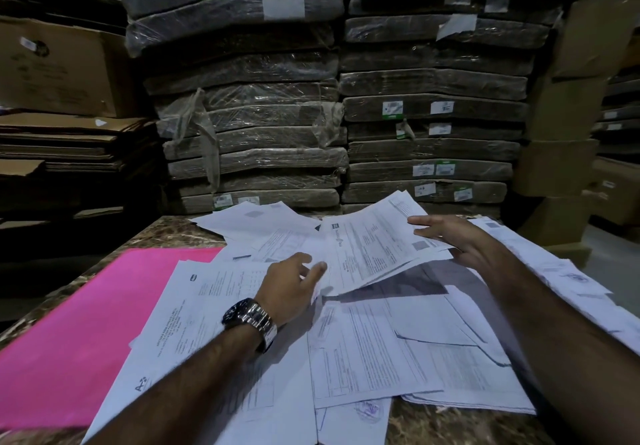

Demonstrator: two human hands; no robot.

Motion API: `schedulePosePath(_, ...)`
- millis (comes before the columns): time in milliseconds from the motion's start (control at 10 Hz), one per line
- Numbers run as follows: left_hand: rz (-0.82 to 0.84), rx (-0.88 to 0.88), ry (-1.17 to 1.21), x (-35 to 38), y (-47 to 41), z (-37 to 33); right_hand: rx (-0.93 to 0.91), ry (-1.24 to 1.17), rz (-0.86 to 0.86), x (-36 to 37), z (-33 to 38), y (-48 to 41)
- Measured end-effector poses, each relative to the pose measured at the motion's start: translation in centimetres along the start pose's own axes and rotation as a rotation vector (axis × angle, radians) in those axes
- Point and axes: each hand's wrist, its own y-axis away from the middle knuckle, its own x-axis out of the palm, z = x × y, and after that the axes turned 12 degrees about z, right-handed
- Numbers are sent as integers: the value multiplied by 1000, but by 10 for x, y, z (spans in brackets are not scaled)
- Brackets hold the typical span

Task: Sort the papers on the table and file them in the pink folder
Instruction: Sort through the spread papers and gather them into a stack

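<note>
Dim storeroom, plastic-wrapped bundles (249, 98) stacked high, cardboard boxes (59, 70) left — marbled table (173, 233).

tabletop (180, 233): brown marble-look stone, polished, slight sheen. papers (363, 351): plain white printed sheets, matt, some creased. pink folder (86, 340): smooth, matt-ish, looks like card, could be plastic, can't tell. wristwatch (251, 320): metal bracelet, glossy. bundles (249, 115) behind: clear plastic film wrap, shiny, crinkly. boxes (59, 70): raw brown cardboard, dull, rough-looking.
</note>
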Motion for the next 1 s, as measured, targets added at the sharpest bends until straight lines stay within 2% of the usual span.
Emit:
schedulePosePath(100,98,-60,128,0,-3,-14,18,-91,21,-4,0,14)
schedulePosePath(200,237,-213,333,2,-17,-23,14,-136,22,-6,-2,23)
schedulePosePath(300,308,-375,535,0,-26,-32,-28,-190,25,-4,-8,25)
schedulePosePath(400,309,-380,688,7,-34,-34,30,-230,17,-4,-10,33)
schedulePosePath(500,256,-459,684,16,-33,-39,108,-117,14,-9,-20,38)
schedulePosePath(600,340,-284,191,10,-27,-42,132,-18,-3,-6,-30,40)
schedulePosePath(700,375,-315,8,6,-21,-50,164,42,-42,2,-34,42)
schedulePosePath(800,301,-339,63,11,-20,-51,170,117,-99,12,-35,41)
schedulePosePath(1000,342,-345,370,19,-19,-36,177,288,-78,26,-33,46)
